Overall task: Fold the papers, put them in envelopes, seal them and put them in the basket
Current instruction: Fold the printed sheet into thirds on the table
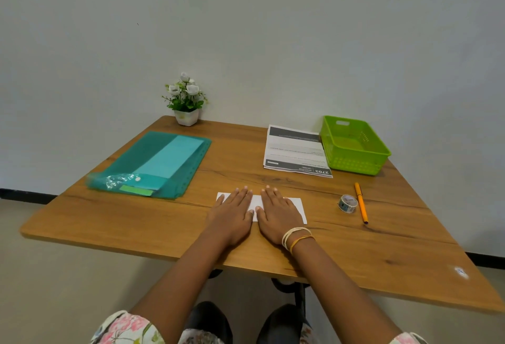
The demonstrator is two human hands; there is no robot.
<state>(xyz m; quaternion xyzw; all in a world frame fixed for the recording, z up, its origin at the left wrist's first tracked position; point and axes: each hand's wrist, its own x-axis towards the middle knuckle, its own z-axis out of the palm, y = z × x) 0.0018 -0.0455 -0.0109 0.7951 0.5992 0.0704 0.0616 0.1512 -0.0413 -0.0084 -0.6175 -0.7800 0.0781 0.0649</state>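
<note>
Hands are lying flat, fingers straight: the left hand and right hand are pressing side by side on a folded white paper near the wooden table's front edge. The green plastic basket (apparently holding nothing) is sitting at the far right corner, beside printed sheets.

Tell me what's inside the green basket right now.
The green basket shows only its bare floor; nothing lies in it. Its near wall hides a thin strip of that floor.
</note>
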